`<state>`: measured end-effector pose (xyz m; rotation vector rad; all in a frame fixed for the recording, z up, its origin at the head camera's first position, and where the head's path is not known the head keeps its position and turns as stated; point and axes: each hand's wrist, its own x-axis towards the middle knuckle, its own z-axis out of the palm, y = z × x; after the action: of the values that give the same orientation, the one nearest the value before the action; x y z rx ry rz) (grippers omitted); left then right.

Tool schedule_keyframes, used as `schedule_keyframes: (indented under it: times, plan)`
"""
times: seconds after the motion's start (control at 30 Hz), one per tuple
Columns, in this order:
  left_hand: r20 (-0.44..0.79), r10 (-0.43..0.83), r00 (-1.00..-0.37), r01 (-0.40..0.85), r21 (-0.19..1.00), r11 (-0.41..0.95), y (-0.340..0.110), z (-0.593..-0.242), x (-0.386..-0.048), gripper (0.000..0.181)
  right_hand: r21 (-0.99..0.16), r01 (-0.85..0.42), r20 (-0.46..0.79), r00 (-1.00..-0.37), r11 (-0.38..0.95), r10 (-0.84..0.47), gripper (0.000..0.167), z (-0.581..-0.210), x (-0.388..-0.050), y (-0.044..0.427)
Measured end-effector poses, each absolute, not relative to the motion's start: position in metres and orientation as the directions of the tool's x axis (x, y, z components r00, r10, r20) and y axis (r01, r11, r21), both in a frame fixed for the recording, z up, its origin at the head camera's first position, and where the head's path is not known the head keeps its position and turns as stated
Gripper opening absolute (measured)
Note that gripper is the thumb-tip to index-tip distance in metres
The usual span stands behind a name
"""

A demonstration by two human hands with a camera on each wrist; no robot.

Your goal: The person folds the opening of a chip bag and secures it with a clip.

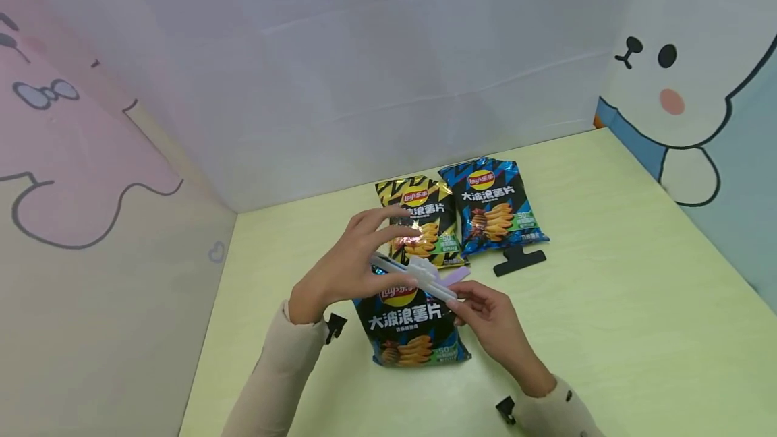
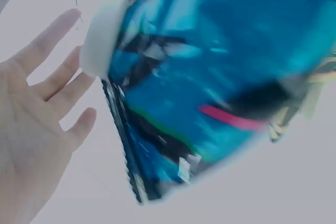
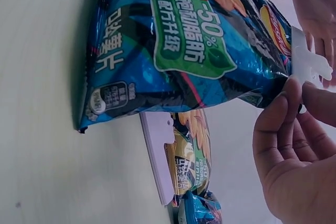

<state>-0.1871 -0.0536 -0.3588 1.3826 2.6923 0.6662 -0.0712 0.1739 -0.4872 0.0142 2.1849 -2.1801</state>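
Note:
A white bag clip (image 1: 425,275) lies across the top edge of a blue-and-black potato chip bag (image 1: 403,322), which hangs tilted between the two hands. With thumb and fingers, my right hand (image 1: 488,319) pinches the clip's right end at the bag's corner. Spread fingers mark my left hand (image 1: 355,261) at the other end, its thumb along the clip in the head view. The left wrist view shows those fingers beside the clip (image 2: 100,40), not curled round it; whether they touch it is unclear.
Behind stand a yellow-and-black chip bag (image 1: 427,221) and another blue chip bag (image 1: 494,211). A black clip (image 1: 520,260) lies before the blue one. A purple clip (image 1: 456,276) shows behind the hands. A white wall (image 1: 394,86) rises at the table's back.

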Motion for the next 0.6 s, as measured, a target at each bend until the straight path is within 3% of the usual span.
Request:
schedule_keyframes:
  times: [0.2, 0.6]
  plan:
    - [0.227, 0.688, -0.690, 0.696, 0.471, 0.542, -0.078, -0.373, -0.182, 0.084, -0.999, 0.046, -0.046, -0.999, 0.022, -0.021, 0.025, -0.486, -0.071, 0.172]
    - [0.319, 0.532, -0.784, 0.602, 0.598, 0.529, -0.113, -0.417, -0.164, 0.106, -0.998, 0.044, -0.046, -0.999, 0.043, -0.024, 0.024, -0.484, -0.072, 0.168]
